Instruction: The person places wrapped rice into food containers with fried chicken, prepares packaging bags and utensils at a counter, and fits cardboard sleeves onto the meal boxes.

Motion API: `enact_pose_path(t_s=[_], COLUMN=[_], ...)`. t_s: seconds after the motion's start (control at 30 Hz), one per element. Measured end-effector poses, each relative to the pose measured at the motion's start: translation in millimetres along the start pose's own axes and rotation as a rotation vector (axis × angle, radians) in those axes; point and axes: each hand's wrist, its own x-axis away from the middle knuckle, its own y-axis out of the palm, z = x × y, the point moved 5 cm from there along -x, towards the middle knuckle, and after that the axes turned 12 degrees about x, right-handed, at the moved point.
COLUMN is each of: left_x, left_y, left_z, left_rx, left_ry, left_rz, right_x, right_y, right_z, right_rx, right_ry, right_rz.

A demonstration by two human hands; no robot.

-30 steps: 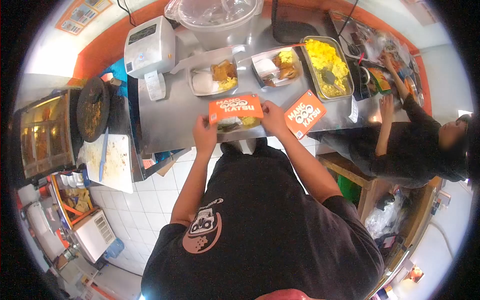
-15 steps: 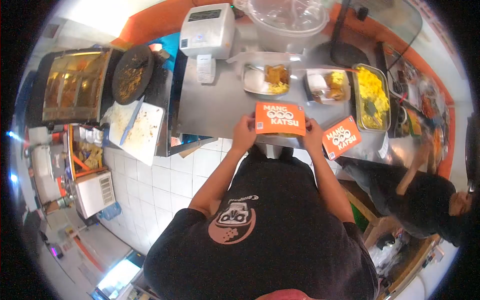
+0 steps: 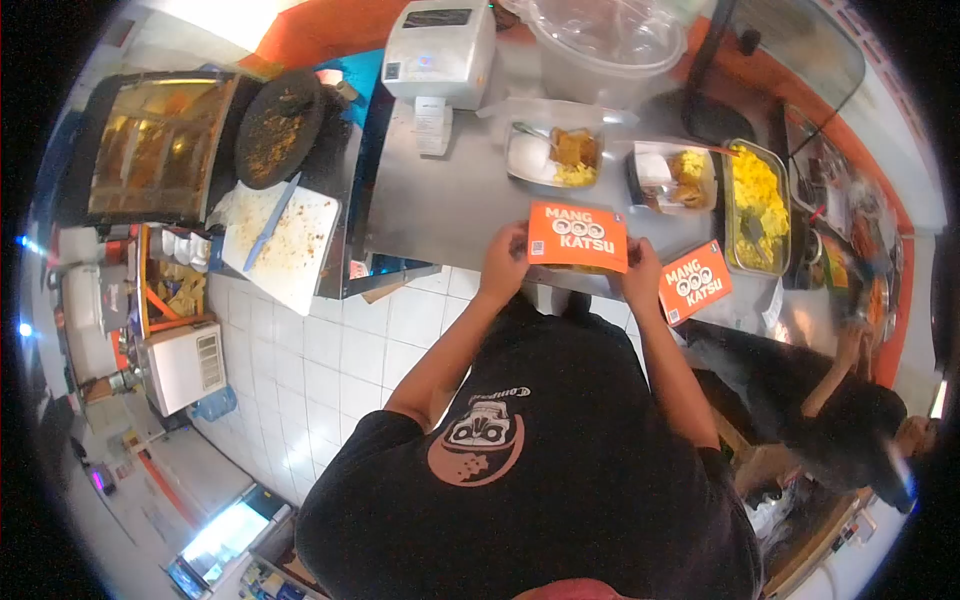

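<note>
An orange-topped takeaway food box point(image 3: 578, 237) is held between my hands at the counter's front edge. My left hand point(image 3: 506, 262) grips its left side and my right hand point(image 3: 641, 275) its right side, with fingers partly hidden behind the box. Close to my right hand lies a second orange-topped box point(image 3: 695, 283), tilted. Just beyond the held box stands an open box of rice and food point(image 3: 556, 158). To its right is another open food box point(image 3: 672, 177), beside a tray of yellow scrambled egg point(image 3: 757, 195).
A label printer point(image 3: 438, 55) and a large plastic-covered tub point(image 3: 605, 55) stand at the back of the steel counter point(image 3: 420, 215). On the left, a blue knife point(image 3: 270, 225) lies on a white cutting board point(image 3: 300, 250). A co-worker point(image 3: 840, 425) is at the right.
The whole view has shifted slightly, so the counter items appear farther right. Both hands keep their hold on the box. The co-worker at the right has moved a little.
</note>
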Motion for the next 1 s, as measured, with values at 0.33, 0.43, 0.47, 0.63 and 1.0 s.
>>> enact_pose_path(t_s=[0.33, 0.43, 0.47, 0.63, 1.0], left_x=[16, 15, 13, 13, 15], left_y=[25, 23, 22, 28, 18], left_z=[35, 35, 28, 11, 15], left_rx=[-0.211, -0.361, -0.434, -0.358, -0.563], left_ry=[0.019, 0.048, 0.073, 0.056, 0.105], left_rz=[-0.53, -0.386, -0.362, -0.181, -0.417], right_x=[35, 32, 32, 34, 32], right_y=[-12, -13, -15, -18, -15], right_z=[-9, -9, -12, -13, -1], right_rx=[0.126, 0.072, 0.065, 0.035, 0.097], right_ry=[-0.288, -0.191, -0.218, -0.239, -0.242], right_rz=[-0.4, -0.422, -0.376, -0.312, -0.084])
